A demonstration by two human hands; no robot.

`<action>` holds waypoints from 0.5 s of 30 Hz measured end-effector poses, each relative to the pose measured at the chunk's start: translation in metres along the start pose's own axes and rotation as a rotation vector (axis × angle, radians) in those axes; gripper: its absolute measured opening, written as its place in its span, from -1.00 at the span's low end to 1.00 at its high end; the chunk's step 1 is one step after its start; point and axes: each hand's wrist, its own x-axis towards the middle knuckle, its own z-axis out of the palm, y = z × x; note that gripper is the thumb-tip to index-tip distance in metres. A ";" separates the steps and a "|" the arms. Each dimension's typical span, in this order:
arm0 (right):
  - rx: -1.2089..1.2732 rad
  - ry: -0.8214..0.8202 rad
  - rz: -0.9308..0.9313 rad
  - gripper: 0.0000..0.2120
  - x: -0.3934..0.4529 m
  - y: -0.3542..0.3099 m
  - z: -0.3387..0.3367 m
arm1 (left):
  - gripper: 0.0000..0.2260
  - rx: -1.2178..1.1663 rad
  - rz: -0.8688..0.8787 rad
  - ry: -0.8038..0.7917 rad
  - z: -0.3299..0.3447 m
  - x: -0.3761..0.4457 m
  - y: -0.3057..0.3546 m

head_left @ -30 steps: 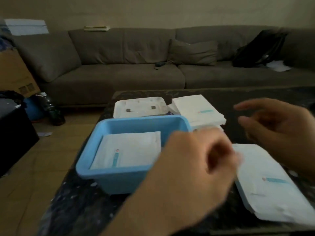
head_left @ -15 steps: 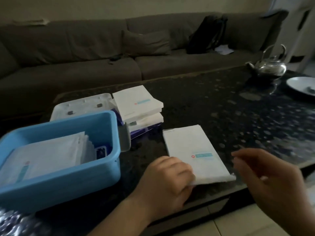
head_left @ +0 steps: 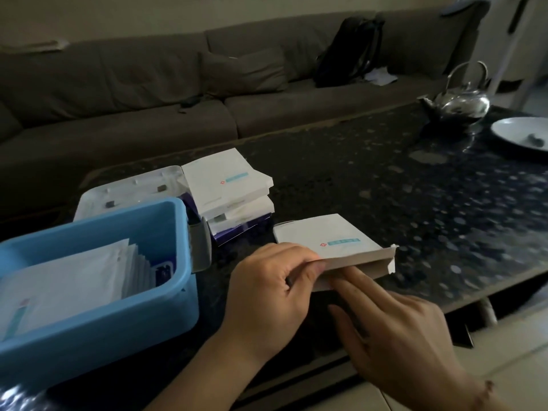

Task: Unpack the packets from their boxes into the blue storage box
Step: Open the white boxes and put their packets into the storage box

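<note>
At the near edge of the dark speckled surface (head_left: pixel 385 185), the left hand (head_left: pixel 267 295) grips a flat white box (head_left: pixel 326 241) by its near left corner, fingers curled over the top and thumb under the raised edge, so the box tilts up toward the camera while its far end stays low near the surface. Just right of that hand, the right hand (head_left: pixel 394 330) lies with fingers (head_left: pixel 355 277) nearly straight and together, their tips reaching into the open near end of the box, where an end flap (head_left: pixel 390 261) stands folded out at the right corner. Whether those fingertips touch a packet inside I cannot tell. Beyond the left hand, a little further back, two more white boxes (head_left: pixel 228 185) sit stacked on a purple one (head_left: pixel 243 229), with a white lid (head_left: pixel 130 191) lying flat beside them to the left. Left of the left hand, close by, stands the blue bin (head_left: pixel 142 307), holding a row of white packets (head_left: pixel 74 274) leaning together; a grey latch (head_left: pixel 201 247) hangs on its right wall. Far to the right of the right hand, well apart, a metal kettle (head_left: pixel 462 99) and a white plate (head_left: pixel 522 132) rest at the surface's far corner. Past the surface runs a brown sofa (head_left: pixel 148 93) with a black bag (head_left: pixel 350 51) on its seat.
</note>
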 end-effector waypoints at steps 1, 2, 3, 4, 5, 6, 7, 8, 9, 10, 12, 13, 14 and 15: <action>-0.008 -0.045 0.011 -0.73 0.002 0.000 0.002 | -0.76 -0.001 0.000 0.001 0.000 0.000 0.000; -0.015 -0.094 0.031 -0.73 0.004 0.000 0.003 | -0.76 0.003 0.002 0.002 0.000 0.000 0.000; -0.027 -0.135 0.051 -0.72 0.006 0.001 0.005 | -0.77 0.012 0.006 0.001 0.001 0.000 0.000; -0.038 -0.166 0.067 -0.69 0.008 0.002 0.006 | -0.78 0.023 0.011 -0.001 0.001 0.000 0.001; -0.055 -0.180 0.069 -0.67 0.009 0.003 0.007 | -0.79 0.034 0.016 -0.004 0.001 -0.001 0.002; -0.068 -0.184 0.062 -0.67 0.010 0.003 0.008 | -0.80 0.042 0.020 -0.004 0.002 -0.001 0.002; -0.076 -0.172 0.045 -0.68 0.010 0.004 0.008 | -0.80 0.044 0.021 -0.004 0.002 -0.001 0.002; -0.082 -0.151 0.026 -0.72 0.010 0.004 0.008 | -0.81 0.042 0.018 -0.006 0.001 -0.001 0.002; -0.085 -0.113 0.000 -0.77 0.008 0.005 0.007 | -0.82 0.038 0.013 -0.010 0.001 0.000 0.002; -0.091 -0.080 -0.031 -0.82 0.006 0.006 0.006 | -0.82 0.032 0.007 -0.012 0.001 0.000 0.002; -0.086 -0.021 -0.095 -0.88 0.001 0.007 0.002 | -0.79 0.004 -0.011 -0.011 -0.001 0.001 0.002; -0.079 0.006 -0.129 -0.89 -0.003 0.007 -0.002 | -0.77 -0.018 -0.019 -0.013 -0.001 0.002 0.002; -0.064 0.030 -0.151 -0.89 -0.007 0.007 -0.004 | -0.76 -0.037 -0.025 -0.016 -0.001 0.002 0.002; -0.048 0.044 -0.164 -0.90 -0.009 0.006 -0.008 | -0.76 -0.048 -0.031 -0.020 -0.002 0.002 0.002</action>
